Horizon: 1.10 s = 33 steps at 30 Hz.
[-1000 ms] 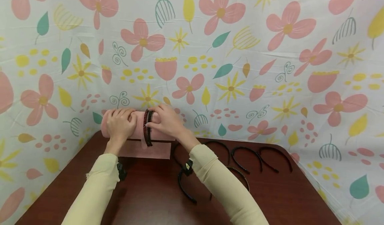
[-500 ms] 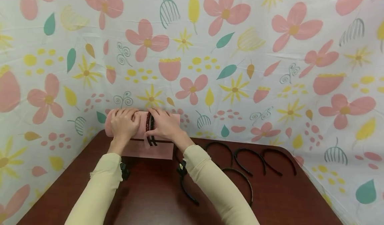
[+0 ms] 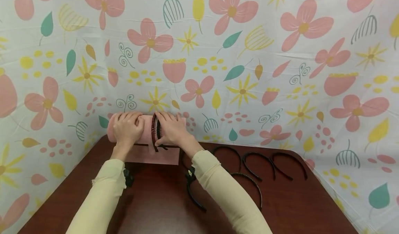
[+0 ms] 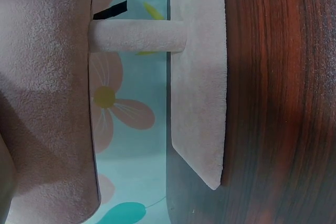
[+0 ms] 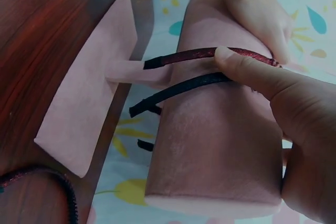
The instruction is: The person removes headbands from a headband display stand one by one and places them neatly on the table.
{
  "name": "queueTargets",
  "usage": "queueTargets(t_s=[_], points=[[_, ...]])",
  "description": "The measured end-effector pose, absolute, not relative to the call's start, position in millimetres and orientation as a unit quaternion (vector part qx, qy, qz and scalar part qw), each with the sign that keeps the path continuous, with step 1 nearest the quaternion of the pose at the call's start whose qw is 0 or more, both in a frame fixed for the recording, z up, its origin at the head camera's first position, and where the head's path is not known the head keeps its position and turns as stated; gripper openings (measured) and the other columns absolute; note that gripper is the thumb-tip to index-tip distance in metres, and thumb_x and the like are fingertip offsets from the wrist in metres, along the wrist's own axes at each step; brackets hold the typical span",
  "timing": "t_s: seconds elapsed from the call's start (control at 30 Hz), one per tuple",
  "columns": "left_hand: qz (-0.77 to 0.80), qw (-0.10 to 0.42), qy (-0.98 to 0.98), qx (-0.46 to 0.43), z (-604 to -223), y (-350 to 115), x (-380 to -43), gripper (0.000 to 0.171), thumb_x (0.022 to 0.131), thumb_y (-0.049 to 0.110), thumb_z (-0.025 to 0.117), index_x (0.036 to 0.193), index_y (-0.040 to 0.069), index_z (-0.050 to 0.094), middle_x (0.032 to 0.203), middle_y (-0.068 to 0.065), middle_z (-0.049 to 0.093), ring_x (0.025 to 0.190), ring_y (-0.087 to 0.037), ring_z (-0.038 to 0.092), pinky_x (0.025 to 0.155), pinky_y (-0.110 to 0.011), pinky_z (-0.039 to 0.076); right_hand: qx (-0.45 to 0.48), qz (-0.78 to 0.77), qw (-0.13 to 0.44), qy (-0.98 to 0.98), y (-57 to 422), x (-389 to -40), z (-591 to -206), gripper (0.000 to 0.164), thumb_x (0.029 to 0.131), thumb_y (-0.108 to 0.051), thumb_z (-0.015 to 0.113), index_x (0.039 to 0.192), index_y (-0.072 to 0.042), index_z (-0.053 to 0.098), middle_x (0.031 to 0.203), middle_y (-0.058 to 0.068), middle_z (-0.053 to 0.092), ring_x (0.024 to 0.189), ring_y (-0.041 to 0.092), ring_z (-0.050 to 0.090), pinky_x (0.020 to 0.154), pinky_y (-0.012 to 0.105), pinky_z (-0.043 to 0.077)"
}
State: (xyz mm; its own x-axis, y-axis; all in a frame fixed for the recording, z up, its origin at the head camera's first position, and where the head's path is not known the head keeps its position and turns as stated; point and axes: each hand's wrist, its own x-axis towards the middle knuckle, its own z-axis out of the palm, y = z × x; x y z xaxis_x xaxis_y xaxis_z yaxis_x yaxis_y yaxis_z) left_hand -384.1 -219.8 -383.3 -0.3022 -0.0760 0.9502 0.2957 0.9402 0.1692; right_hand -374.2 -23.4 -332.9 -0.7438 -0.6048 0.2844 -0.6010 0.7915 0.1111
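Note:
A pink fuzzy headband stand [image 3: 146, 133], a horizontal roll on a post [image 4: 136, 36] and flat base [image 4: 199, 87], stands at the back left of the table. My left hand [image 3: 127, 128] grips the roll's left part, fingers over its top. Two headbands straddle the roll right of its middle: a dark red headband [image 5: 194, 54] and a black headband [image 5: 178, 92] beside it, their ends sticking out below. My right hand [image 3: 173, 128] holds the black headband against the roll. In the right wrist view its thumb crosses the black band, thumb tip touching the red one.
Several headbands lie on the dark wooden table [image 3: 149, 206] to the right: a back row with one headband [image 3: 227, 147] nearest the stand, plus a beaded headband [image 3: 257, 189] and a black headband [image 3: 194, 201] nearer me. Flower-patterned cloth [image 3: 199, 53] hangs right behind the table.
My right hand first pinched the black headband from the side; now it lies spread over it, thumb lower. The black headband moved left against the red one, and a narrow gap shows between them now.

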Motion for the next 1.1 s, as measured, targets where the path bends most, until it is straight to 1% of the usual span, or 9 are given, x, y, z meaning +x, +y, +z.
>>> queueTargets(t_s=[0.17,0.33,0.6,0.73,0.97,1.1], points=[[-0.164,0.591,-0.787,-0.069,-383.0,-218.5,-383.8,0.029,0.089,0.02,0.052,0.092,0.009,0.079,0.092,-0.011,0.077,0.09,-0.034,0.069,0.097,-0.055,0.046,0.326,-0.005,0.182,-0.928,-15.3,-375.5,-337.7,0.113,0.068,-0.068,0.077,0.157,-0.02,0.027,0.161,0.003,0.031,0.146,0.025,0.036,0.118,0.06,0.026],[-0.171,0.594,-0.783,-0.066,-382.8,-218.4,-383.9,0.029,0.088,0.021,0.052,0.089,0.008,0.078,0.09,-0.012,0.077,0.089,-0.035,0.069,0.096,-0.055,0.046,0.343,-0.007,0.206,-0.916,-4.7,-378.5,-340.4,0.107,0.07,-0.068,0.075,0.155,-0.02,0.032,0.157,0.003,0.036,0.142,0.028,0.039,0.117,0.057,0.03],[-0.17,0.588,-0.788,-0.065,-382.0,-219.0,-383.9,0.031,0.089,0.021,0.05,0.092,0.009,0.079,0.092,-0.011,0.077,0.092,-0.035,0.069,0.099,-0.054,0.044,0.36,0.009,0.211,-0.909,12.4,-382.4,-342.7,0.105,0.074,-0.067,0.073,0.156,-0.017,0.031,0.156,0.004,0.037,0.142,0.028,0.038,0.118,0.057,0.028],[-0.173,0.586,-0.789,-0.066,-382.4,-218.5,-383.1,0.031,0.09,0.021,0.05,0.093,0.009,0.079,0.093,-0.011,0.077,0.092,-0.035,0.069,0.099,-0.054,0.044,0.362,0.013,0.21,-0.908,20.6,-382.3,-343.7,0.105,0.075,-0.066,0.073,0.156,-0.016,0.029,0.156,0.005,0.036,0.142,0.028,0.039,0.12,0.055,0.027],[-0.173,0.586,-0.789,-0.069,-383.4,-218.1,-383.8,0.031,0.09,0.02,0.05,0.093,0.009,0.079,0.093,-0.011,0.077,0.091,-0.035,0.069,0.098,-0.054,0.045,0.359,0.043,0.199,-0.911,38.6,-379.2,-345.1,0.104,0.075,-0.062,0.075,0.156,-0.015,0.028,0.157,0.006,0.034,0.144,0.031,0.036,0.117,0.053,0.031],[-0.172,0.581,-0.793,-0.067,-384.4,-220.0,-383.4,0.033,0.091,0.022,0.049,0.094,0.01,0.079,0.094,-0.011,0.077,0.093,-0.034,0.069,0.1,-0.053,0.044,0.36,0.044,0.203,-0.91,47.4,-379.6,-344.5,0.106,0.075,-0.063,0.076,0.156,-0.015,0.028,0.156,0.006,0.035,0.141,0.03,0.039,0.116,0.05,0.032]])
